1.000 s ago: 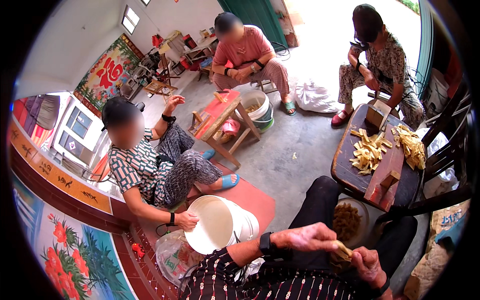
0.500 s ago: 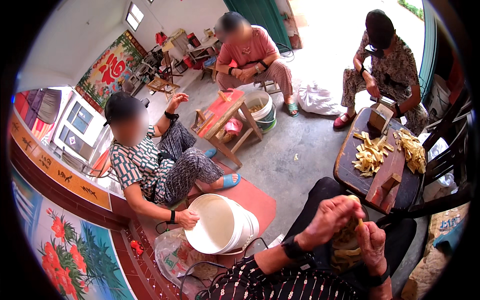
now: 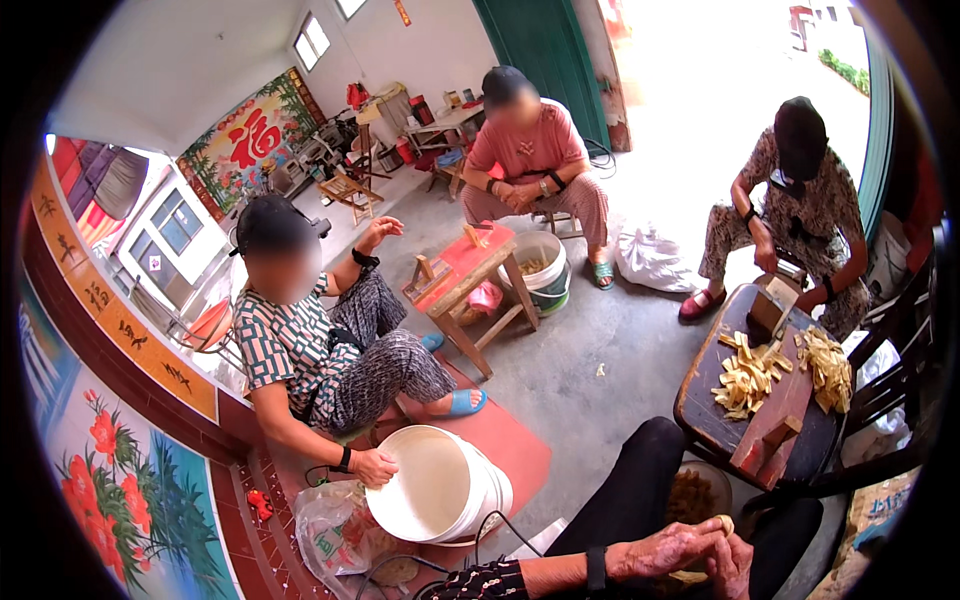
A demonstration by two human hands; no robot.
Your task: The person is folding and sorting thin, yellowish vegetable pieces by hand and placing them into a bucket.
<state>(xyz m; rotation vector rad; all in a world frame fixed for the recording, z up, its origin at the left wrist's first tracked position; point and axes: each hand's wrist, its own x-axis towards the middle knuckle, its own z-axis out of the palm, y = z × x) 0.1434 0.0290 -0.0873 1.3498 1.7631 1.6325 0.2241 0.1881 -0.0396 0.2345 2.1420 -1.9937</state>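
Observation:
Low in the view, my left hand [image 3: 672, 548] and my right hand [image 3: 733, 568] are closed together, fingertips pressed around a pale yellow strip [image 3: 725, 523]. Only a small curled bit of it shows above the fingers. Just beyond them, between my knees, is a bowl [image 3: 722, 484] with brownish-yellow pieces in it. Ahead to the right a dark board [image 3: 702, 392] bears a loose heap of yellow strips [image 3: 747, 374] and a second heap [image 3: 825, 370]. A reddish plank with a wooden block [image 3: 776, 440] lies across this board.
At left a seated person grips the rim of a white bucket [image 3: 487, 492], beside a plastic bag [image 3: 330, 525]. A small red-topped bench [image 3: 462, 268], another bucket [image 3: 545, 285] and a white sack [image 3: 652, 262] stand farther off. Two more people sit beyond, one behind the board.
My hands have dropped lower in the view and come closer together around the strip, which was stretched between them before. The view has tilted up, uncovering the bowl's far side.

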